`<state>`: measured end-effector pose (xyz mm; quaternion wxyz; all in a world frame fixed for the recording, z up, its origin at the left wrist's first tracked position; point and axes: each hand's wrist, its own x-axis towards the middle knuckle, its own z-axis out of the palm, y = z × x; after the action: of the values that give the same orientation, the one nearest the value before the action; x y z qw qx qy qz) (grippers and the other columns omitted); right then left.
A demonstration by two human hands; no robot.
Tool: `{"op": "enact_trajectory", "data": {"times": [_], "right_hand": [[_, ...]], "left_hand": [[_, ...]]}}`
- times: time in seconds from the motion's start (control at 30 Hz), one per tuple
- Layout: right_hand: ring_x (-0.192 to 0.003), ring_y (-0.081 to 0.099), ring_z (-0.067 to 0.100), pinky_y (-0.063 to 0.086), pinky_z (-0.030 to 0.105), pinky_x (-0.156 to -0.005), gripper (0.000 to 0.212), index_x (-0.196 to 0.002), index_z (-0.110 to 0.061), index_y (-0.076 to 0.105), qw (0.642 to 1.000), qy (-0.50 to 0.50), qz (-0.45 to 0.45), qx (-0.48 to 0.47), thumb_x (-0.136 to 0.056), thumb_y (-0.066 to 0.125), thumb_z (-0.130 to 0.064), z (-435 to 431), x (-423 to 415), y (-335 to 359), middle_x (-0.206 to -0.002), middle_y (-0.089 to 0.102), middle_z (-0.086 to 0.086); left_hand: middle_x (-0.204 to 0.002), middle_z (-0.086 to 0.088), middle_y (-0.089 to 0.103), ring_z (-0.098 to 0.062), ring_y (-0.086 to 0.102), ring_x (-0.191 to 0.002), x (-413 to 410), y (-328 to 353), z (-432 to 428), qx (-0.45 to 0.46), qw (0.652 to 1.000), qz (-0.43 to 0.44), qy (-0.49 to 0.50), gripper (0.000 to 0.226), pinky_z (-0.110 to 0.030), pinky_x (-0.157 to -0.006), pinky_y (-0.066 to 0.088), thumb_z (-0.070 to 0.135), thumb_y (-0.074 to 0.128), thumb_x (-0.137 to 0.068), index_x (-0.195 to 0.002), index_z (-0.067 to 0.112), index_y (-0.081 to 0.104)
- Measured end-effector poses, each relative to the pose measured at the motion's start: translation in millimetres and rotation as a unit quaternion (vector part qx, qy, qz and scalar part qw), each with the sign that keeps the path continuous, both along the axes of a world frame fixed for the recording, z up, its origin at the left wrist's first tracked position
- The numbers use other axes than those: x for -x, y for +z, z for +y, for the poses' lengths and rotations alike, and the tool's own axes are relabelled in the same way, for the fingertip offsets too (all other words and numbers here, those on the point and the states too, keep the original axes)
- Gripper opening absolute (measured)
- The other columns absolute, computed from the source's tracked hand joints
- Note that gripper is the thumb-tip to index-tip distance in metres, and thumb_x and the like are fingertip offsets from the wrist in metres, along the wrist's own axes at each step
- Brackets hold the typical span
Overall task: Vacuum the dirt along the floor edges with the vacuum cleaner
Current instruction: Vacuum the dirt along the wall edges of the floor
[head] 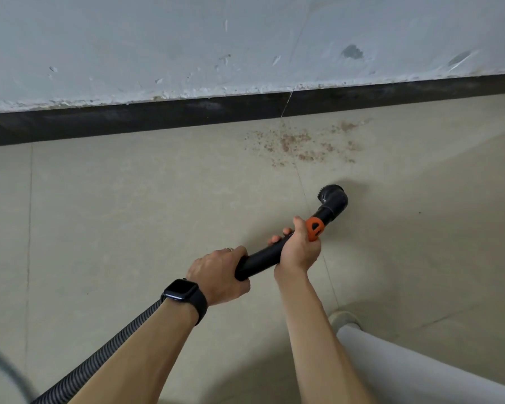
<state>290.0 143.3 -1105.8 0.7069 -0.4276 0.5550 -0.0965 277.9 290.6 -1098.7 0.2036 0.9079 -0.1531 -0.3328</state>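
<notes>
We take the baseboard as our mark: the wall rises behind it, the floor spreads before it. The dirt lies on the floor just before it. Farther out from the baseboard comes the brush nozzle. Farther still, along the wand, our right hand grips, then our left hand, then the hose trails away leftward.

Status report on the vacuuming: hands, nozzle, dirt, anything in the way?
Both grip the wand: left hand, right hand. The brush nozzle is short of the dirt patch by the baseboard. Only bare floor between them.
</notes>
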Motion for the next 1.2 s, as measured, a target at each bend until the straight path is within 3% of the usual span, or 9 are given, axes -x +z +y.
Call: {"op": "enact_trajectory", "data": {"times": [0.23,0.53,0.93,1.2], "right_hand": [[-0.041,0.053,0.018,0.052,0.031,-0.051,0.022,-0.108,-0.012,0.051,0.998,-0.061,0.026,0.019,-0.096,0.068,-0.017,-32,5,-4,-0.072,0.058,0.005],[-0.047,0.050,0.024,0.051,0.036,-0.054,0.017,-0.102,-0.010,0.051,0.997,0.055,-0.040,-0.038,-0.090,0.061,-0.005,-18,-30,-6,-0.065,0.051,0.004],[-0.044,0.051,0.026,0.051,0.037,-0.054,0.014,-0.098,-0.008,0.051,0.994,0.095,-0.031,-0.037,-0.089,0.060,-0.005,37,-32,-9,-0.066,0.051,0.007],[-0.044,0.049,0.025,0.050,0.033,-0.050,0.012,-0.098,-0.007,0.052,0.990,0.122,-0.037,-0.060,-0.089,0.059,-0.003,57,-37,-10,-0.058,0.050,0.004]], "left_hand": [[-0.089,0.010,0.056,-0.017,0.056,-0.079,-8,-4,-31,0.014,0.999,0.014,-0.037,0.018,-0.029,-0.062,0.036,0.040,0.059,-0.080,-0.094,0.036,0.048],[-0.088,0.008,0.056,-0.020,0.058,-0.079,-17,-13,-13,-0.001,0.999,-0.027,0.038,0.020,-0.030,-0.066,0.040,0.043,0.056,-0.082,-0.093,0.031,0.045],[-0.080,0.007,0.058,-0.019,0.059,-0.076,-13,-10,36,-0.035,0.996,-0.025,0.075,0.023,-0.029,-0.061,0.038,0.044,0.060,-0.079,-0.091,0.028,0.050],[-0.086,0.008,0.055,-0.019,0.051,-0.076,-9,-9,54,-0.069,0.993,-0.050,0.083,0.023,-0.029,-0.063,0.035,0.046,0.057,-0.082,-0.092,0.031,0.043]]}}
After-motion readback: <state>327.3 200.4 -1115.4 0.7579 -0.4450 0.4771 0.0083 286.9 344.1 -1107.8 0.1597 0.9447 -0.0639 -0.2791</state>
